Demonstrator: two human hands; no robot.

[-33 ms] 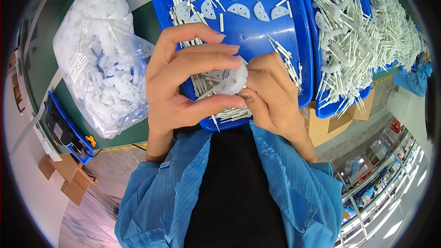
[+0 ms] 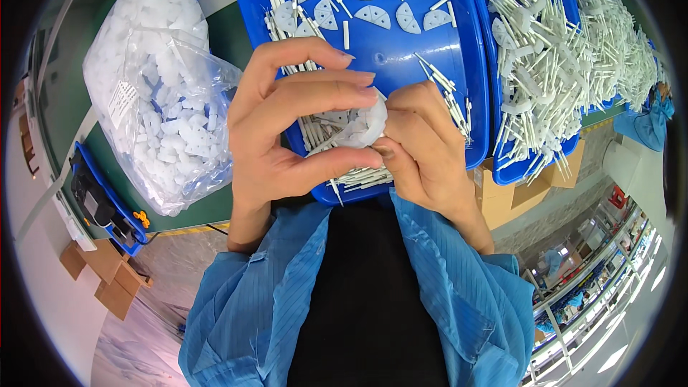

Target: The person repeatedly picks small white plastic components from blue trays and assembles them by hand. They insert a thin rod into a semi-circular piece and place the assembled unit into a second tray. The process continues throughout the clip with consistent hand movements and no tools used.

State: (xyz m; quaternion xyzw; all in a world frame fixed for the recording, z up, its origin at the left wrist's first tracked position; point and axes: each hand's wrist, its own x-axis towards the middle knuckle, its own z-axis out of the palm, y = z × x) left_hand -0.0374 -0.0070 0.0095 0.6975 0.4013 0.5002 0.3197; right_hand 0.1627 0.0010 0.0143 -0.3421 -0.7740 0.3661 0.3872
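Note:
Over the near part of a blue tray (image 2: 473,100), my left hand (image 2: 276,122) curls its thumb and fingers round a translucent white rounded plastic piece (image 2: 368,125). My right hand (image 2: 426,143) is closed in a pinch at that piece's right edge; whatever its fingertips grip is hidden. Beneath the hands lie many thin white rods (image 2: 358,180), partly covered by my fingers. Farther back in the tray are several loose fan-shaped white plates with small holes, such as this plate (image 2: 373,16). More rods (image 2: 446,89) rest along the tray's right side.
A clear bag (image 2: 154,100) of white plastic pieces lies at left. Beside it sits a small blue tray with a black device (image 2: 100,201). At right, more blue trays hold heaped rods with white plates (image 2: 534,64). Cardboard boxes (image 2: 505,193) stand below; another person's blue sleeve (image 2: 645,129) shows far right.

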